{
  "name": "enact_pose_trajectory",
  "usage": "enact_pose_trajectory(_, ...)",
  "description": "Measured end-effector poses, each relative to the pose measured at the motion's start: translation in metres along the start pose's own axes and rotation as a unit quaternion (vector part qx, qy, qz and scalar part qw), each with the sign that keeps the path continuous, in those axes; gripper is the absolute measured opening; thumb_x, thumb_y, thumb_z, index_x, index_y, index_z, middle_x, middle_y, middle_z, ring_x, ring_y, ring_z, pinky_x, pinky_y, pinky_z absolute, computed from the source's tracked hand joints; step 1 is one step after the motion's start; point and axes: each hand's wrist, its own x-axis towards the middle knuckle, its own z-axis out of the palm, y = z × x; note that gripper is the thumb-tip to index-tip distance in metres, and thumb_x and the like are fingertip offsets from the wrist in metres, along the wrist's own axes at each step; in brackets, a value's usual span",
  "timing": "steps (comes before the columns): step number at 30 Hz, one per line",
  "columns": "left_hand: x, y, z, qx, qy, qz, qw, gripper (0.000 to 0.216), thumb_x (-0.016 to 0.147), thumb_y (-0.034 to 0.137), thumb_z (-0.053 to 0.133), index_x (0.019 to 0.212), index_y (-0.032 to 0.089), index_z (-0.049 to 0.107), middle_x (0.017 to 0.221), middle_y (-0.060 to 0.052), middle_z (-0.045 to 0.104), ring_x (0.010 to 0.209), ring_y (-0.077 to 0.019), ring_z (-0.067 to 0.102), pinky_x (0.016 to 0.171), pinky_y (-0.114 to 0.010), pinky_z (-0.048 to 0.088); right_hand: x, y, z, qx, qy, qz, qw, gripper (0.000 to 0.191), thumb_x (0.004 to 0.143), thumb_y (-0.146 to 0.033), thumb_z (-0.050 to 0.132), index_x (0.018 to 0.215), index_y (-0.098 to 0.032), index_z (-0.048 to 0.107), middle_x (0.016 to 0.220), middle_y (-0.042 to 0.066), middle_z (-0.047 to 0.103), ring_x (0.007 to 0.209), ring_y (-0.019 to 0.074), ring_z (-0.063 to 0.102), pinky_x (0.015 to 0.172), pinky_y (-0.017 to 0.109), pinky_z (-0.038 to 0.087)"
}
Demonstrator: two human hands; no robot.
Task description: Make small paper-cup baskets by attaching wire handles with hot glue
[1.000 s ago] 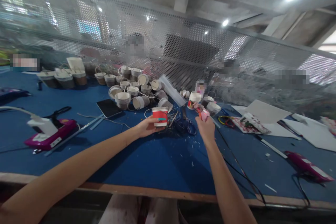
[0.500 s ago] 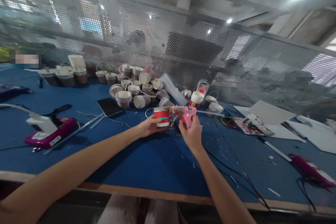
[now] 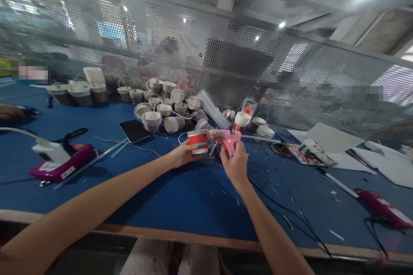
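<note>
My left hand [image 3: 183, 156] is closed around a red paper cup [image 3: 195, 139] with a white rim, held over the blue table. A thin white cord loops out at the cup's left side. In my right hand [image 3: 236, 163] is a pink glue gun [image 3: 231, 141], its small red light glowing. The gun's nozzle end, smeared with residue, points left at the cup's upper rim; whether it touches, I cannot tell. From the back of the gun a clear glue stick [image 3: 258, 138] sticks out to the right.
Many small cup buckets with cord handles [image 3: 151, 121] are heaped behind my left hand. Stacked red-and-white cups [image 3: 241, 121] stand behind the gun. A phone [image 3: 134, 131] and a purple power strip [image 3: 72, 163] lie left. Another purple strip [image 3: 383, 208] and white sheets [image 3: 335, 137] lie right.
The red cup has shifted slightly left and up, tilting a little. The glue gun stays nearly in place. At the far left edge, another person's hand has come into view.
</note>
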Motion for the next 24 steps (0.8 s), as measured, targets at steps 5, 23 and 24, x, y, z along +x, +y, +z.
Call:
enact_pose_trajectory(5, 0.0015, -0.0007, -0.0027, 0.003, 0.000, 0.002, 1.000, 0.041, 0.065, 0.014, 0.073, 0.103, 0.016, 0.059, 0.097, -0.007, 0.069, 0.087, -0.0201, 0.065, 0.082, -0.036, 0.046, -0.0001, 0.0015, 0.0010, 0.000, 0.010, -0.017, 1.000, 0.015, 0.079, -0.029, 0.049, 0.082, -0.022, 0.037, 0.077, 0.003, 0.046, 0.072, 0.0204, 0.052, 0.061, 0.034, 0.044)
enact_pose_trajectory(23, -0.0024, 0.0047, 0.0000, -0.026, 0.010, -0.009, 1.000, 0.039, 0.070, 0.011, 0.062, 0.109, 0.016, 0.059, 0.106, -0.010, 0.066, 0.095, -0.0242, 0.062, 0.081, -0.038, 0.045, 0.0007, 0.0025, -0.0005, 0.000, 0.022, -0.001, 1.000, 0.012, 0.077, -0.025, 0.049, 0.083, -0.022, 0.038, 0.075, 0.002, 0.045, 0.069, 0.0197, 0.050, 0.061, 0.034, 0.044)
enact_pose_trajectory(24, -0.0024, 0.0051, -0.0003, -0.029, 0.005, -0.011, 1.000, 0.040, 0.070, 0.011, 0.062, 0.110, 0.016, 0.059, 0.107, -0.010, 0.066, 0.096, -0.0244, 0.062, 0.080, -0.038, 0.045, 0.0008, 0.0026, -0.0006, -0.001, 0.023, 0.000, 1.000, 0.013, 0.077, -0.025, 0.049, 0.083, -0.022, 0.038, 0.075, 0.002, 0.045, 0.069, 0.0196, 0.050, 0.061, 0.034, 0.044)
